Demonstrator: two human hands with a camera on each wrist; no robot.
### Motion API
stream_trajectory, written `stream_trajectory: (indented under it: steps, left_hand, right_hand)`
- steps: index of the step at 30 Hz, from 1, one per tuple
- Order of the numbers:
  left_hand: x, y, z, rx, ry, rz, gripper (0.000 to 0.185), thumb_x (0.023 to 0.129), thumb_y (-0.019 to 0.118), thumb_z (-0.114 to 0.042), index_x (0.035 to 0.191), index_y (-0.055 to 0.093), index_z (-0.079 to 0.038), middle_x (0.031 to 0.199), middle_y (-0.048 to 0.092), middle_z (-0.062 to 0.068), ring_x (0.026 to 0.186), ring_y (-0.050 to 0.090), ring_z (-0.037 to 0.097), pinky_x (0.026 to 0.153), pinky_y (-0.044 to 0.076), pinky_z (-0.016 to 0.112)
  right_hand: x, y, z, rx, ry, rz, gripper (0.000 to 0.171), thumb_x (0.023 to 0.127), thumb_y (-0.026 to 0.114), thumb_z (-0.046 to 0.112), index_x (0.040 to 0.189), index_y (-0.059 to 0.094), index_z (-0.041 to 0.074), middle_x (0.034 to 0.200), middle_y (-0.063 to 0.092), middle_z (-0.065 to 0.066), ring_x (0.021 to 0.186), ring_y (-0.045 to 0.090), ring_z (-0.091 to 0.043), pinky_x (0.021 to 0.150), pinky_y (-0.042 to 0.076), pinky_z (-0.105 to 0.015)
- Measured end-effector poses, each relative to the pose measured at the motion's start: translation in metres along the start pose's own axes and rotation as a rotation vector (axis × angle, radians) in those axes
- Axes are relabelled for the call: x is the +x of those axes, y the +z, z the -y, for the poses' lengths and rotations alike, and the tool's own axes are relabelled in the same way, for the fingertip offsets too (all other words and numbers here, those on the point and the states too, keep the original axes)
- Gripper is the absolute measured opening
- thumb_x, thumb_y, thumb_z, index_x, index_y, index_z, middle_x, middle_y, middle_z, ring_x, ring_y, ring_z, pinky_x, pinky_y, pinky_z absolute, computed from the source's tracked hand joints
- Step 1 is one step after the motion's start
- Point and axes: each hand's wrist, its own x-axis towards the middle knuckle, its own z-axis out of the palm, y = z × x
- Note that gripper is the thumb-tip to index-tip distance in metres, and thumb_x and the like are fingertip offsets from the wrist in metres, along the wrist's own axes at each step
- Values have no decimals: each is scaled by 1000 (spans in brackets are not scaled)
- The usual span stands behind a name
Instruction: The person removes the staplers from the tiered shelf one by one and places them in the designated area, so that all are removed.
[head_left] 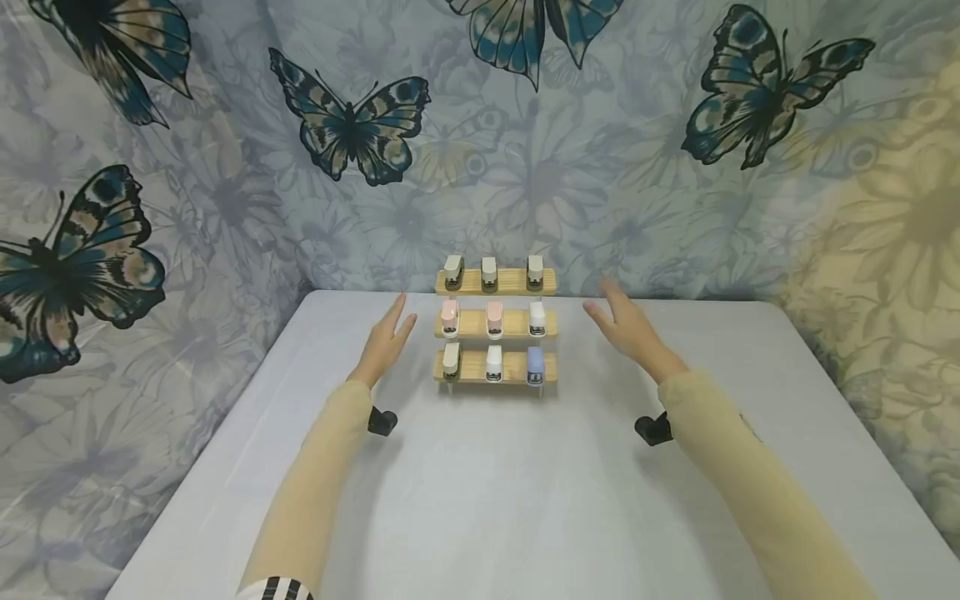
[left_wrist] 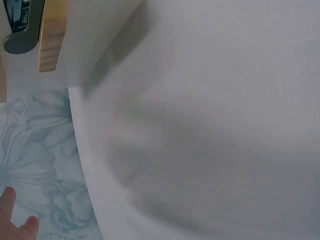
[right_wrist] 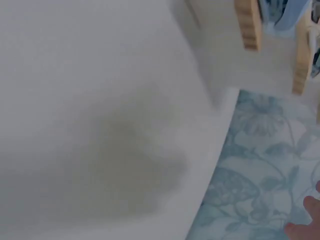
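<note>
The three-tier wooden rack [head_left: 496, 325] sits at the far middle of the white table [head_left: 525, 500], close to the butterfly backdrop [head_left: 352, 125], and it lies between our hands. Its long axis runs left-right and its shelves face us, with three small staplers per shelf. Our left hand [head_left: 385, 340] is just left of the rack at middle-shelf height, palm turned inward. Our right hand [head_left: 628, 327] is right of the rack, a bit further off, palm also inward. Fingers on both are straight and relaxed, holding nothing and clear of the rack; the left looks marginally nearer. Both forearms reach forward, roughly symmetric. The blue stapler [head_left: 535, 365] is at the right end of the bottom shelf. Wrist views show only shelf ends and fingertip edges.
</note>
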Motion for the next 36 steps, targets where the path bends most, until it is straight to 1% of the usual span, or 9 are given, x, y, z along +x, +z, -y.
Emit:
stream_trajectory:
  steps: [5, 10, 12, 17, 20, 23, 26, 31, 36]
  left_hand:
    - [-18, 12, 2, -208, -41, -52, 61, 95, 32, -45, 144, 13, -14, 146, 18, 9, 130, 20, 25, 104, 16, 38]
    - [-32, 30, 5, -406, 37, -69, 55, 99, 29, -35, 144, 14, -8, 144, 23, 14, 127, 27, 28, 102, 22, 36]
    - [-42, 35, -1, -468, 46, -55, 51, 99, 32, -25, 143, 15, -3, 142, 24, 17, 125, 30, 32, 102, 24, 39]
    - [-60, 44, -5, -485, 54, -26, 50, 96, 39, -8, 140, 16, 3, 141, 25, 21, 121, 35, 37, 99, 24, 49]
    - [-64, 46, 0, -485, 77, -28, 54, 94, 43, -6, 140, 17, 2, 140, 26, 21, 120, 34, 40, 97, 24, 54]
    - [-69, 44, -7, -470, 82, -10, 60, 90, 51, -4, 139, 18, 3, 140, 25, 23, 120, 31, 43, 95, 22, 58]
    - [-71, 49, -7, -430, 68, 35, 70, 84, 61, -6, 139, 19, 5, 140, 26, 23, 121, 30, 43, 95, 21, 59]
    - [-72, 56, -9, -411, 33, 98, 77, 78, 69, -5, 138, 22, 4, 138, 31, 22, 123, 31, 38, 100, 21, 51]
    - [-69, 61, -12, -438, 30, 99, 82, 74, 72, -4, 139, 22, 3, 135, 35, 22, 124, 31, 33, 101, 22, 44]
  right_hand:
    - [-13, 8, 4, 84, -64, -46, 64, 97, 33, 40, 139, 19, -6, 141, 21, -24, 127, 20, -40, 102, 16, -49]
    - [-23, 15, 5, 174, -102, -91, 53, 98, 36, 29, 137, 25, -6, 139, 26, -24, 124, 26, -41, 99, 20, -52]
    - [-28, 18, 4, 196, -126, -104, 50, 98, 38, 25, 136, 27, -6, 138, 28, -24, 124, 27, -40, 99, 20, -52]
    - [-35, 32, 2, 169, -233, -146, 48, 96, 43, 24, 134, 34, -3, 135, 36, -20, 123, 31, -36, 99, 23, -49]
    - [-36, 43, 4, 152, -289, -167, 45, 94, 46, 22, 133, 38, -1, 134, 39, -18, 122, 34, -33, 99, 25, -46]
    - [-39, 51, 5, 163, -310, -175, 43, 93, 48, 18, 132, 40, -1, 133, 41, -17, 121, 36, -32, 99, 26, -45]
    - [-45, 56, 6, 195, -309, -192, 42, 92, 49, 14, 131, 41, 0, 132, 42, -16, 121, 37, -33, 99, 26, -46]
    - [-56, 65, 5, 277, -276, -205, 41, 91, 49, 11, 130, 43, 1, 131, 44, -15, 121, 37, -32, 99, 26, -46]
    - [-66, 72, 2, 336, -212, -178, 43, 89, 56, 11, 129, 45, 2, 130, 46, -14, 121, 37, -32, 98, 26, -49]
